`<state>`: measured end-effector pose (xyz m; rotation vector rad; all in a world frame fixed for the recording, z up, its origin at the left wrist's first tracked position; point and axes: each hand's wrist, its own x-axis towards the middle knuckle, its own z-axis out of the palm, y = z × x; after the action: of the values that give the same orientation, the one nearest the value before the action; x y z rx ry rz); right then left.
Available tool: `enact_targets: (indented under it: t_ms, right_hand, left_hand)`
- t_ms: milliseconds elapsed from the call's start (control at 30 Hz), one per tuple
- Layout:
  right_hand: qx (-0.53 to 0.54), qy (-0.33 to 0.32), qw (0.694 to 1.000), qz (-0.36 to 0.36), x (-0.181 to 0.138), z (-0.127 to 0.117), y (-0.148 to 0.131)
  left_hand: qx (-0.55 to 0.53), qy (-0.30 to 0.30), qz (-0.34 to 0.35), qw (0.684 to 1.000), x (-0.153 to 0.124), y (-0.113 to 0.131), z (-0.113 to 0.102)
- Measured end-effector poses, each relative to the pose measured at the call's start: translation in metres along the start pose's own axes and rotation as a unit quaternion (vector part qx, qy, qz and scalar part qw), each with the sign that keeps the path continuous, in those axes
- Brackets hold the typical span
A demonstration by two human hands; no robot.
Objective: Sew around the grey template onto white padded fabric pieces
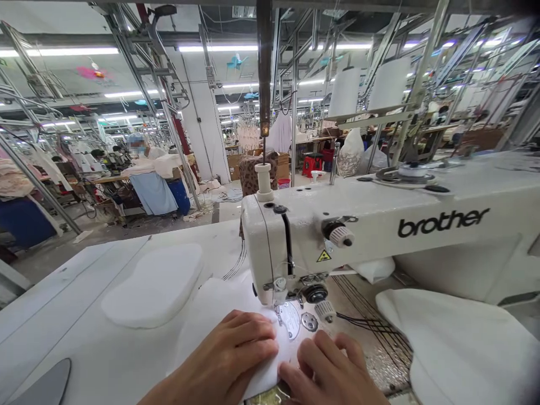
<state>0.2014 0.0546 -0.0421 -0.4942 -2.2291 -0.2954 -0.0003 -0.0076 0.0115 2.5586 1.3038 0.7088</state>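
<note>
A white padded piece of soft material (pixel 211 306) lies under the presser foot area of a white sewing machine (pixel 295 242), lit by its lamp. My left hand (pixel 236 349) rests over this piece, its bent fingers close together near the needle, thumb hidden. At the piece's near right edge, my right hand (pixel 329 365) has curled fingers, with thumb and forefinger closed on the material. The metal needle plate (pixel 290 320) shows just beyond both hands. To the left lies another smooth white pad (pixel 156 284) with rounded corners.
More white padded material (pixel 455 337) lies right of the machine, beside dark elastic threads (pixel 375 326). A dark grey flat shape (pixel 46 385) sits at the near left. Thread cones (pixel 388 84) stand above the machine. A co-worker (pixel 143 149) sits farther back.
</note>
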Motion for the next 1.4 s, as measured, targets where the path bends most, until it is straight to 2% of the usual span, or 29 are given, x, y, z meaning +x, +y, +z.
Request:
enact_targets:
  t_ms: [133,267,433,567,700,833,900,967,1133,1400]
  right_hand:
    - [0.005,-0.02,1.0,-0.002,0.001,-0.005,0.004]
    - [0.018,-0.047,0.999,0.004,0.006,-0.008,0.007]
    - [0.038,-0.004,0.999,0.018,0.012,-0.009,0.009]
    - [0.047,-0.08,0.995,0.023,0.016,-0.017,0.014]
    - [0.046,-0.101,0.993,0.024,0.018,-0.021,0.02]
    - [0.056,-0.1,0.993,0.025,0.016,-0.017,0.024]
    - [0.065,-0.103,0.992,0.025,0.014,-0.016,0.025]
    - [0.079,-0.112,0.99,0.03,0.014,-0.016,0.025]
    - [0.107,-0.127,0.986,0.036,0.014,-0.019,0.027]
    - [0.092,-0.137,0.986,0.033,0.01,-0.018,0.029]
  left_hand:
    - [0.032,0.034,0.01,0.999,0.001,-0.001,0.004]
    - [0.048,0.042,0.0,0.998,0.001,-0.003,0.011]
    - [0.066,0.055,-0.05,0.995,-0.001,-0.002,0.023]
    - [0.1,0.088,-0.067,0.989,-0.002,0.0,0.033]
    - [0.131,0.08,-0.099,0.983,-0.003,0.003,0.036]
    - [0.1,0.03,-0.12,0.987,0.0,0.006,0.022]
    - [0.072,-0.022,-0.113,0.991,0.002,0.008,0.01]
    - [0.053,-0.051,-0.094,0.993,0.003,0.008,0.002]
    - [0.068,-0.006,-0.036,0.997,0.0,0.005,0.004]
    - [0.084,0.024,-0.009,0.996,-0.001,0.003,0.008]
